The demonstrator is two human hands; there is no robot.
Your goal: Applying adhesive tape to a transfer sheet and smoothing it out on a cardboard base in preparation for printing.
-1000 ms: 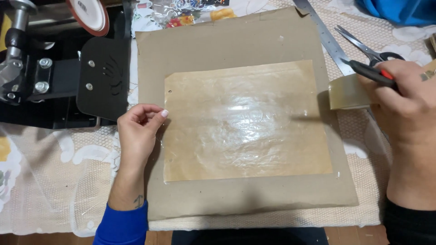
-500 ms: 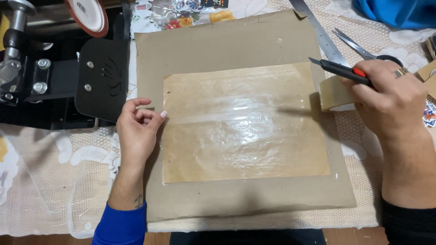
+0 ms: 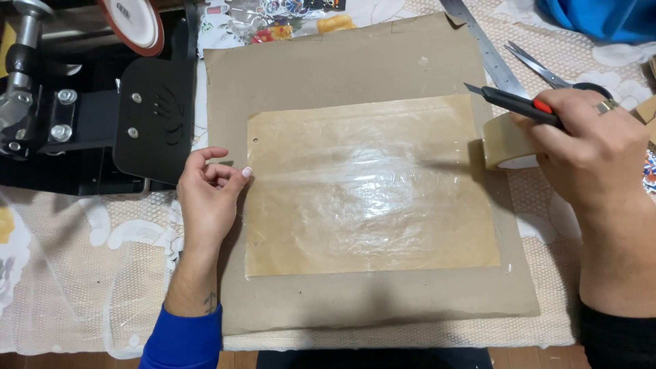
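A view from above of a table (image 3: 82, 287) covered with a white lace cloth. In the middle lies a large sheet of brown cardboard (image 3: 342, 68), and on it a smaller rectangle of tan paper under shiny clear film (image 3: 372, 184), with its long sides parallel to the table's near edge.

The left hand (image 3: 208, 198), in a blue sleeve, rests at the left edge of the tan sheet. Its fingers are curled loosely and the fingertips press that edge down; it grips nothing.

The right hand (image 3: 591, 147), in a dark sleeve, sits just past the sheet's right edge. It is closed around two things at once: a black utility knife with a red slider (image 3: 509, 101), tip pointing toward the far-left corner of the table, and a roll of brown packing tape (image 3: 506, 142) tucked beneath it. A strip of clear tape seems to run from the roll across the sheet, though glare makes this hard to confirm.

Behind the right hand, near the far-right corner, lie a metal ruler (image 3: 482, 44) and a pair of steel scissors (image 3: 540, 68). A black metal press machine (image 3: 89, 123) stands at the far-left corner.

To cut cleanly here, the tape would best be kept taut, the left hand pressing firmly, and the blade angled away from the fingers.
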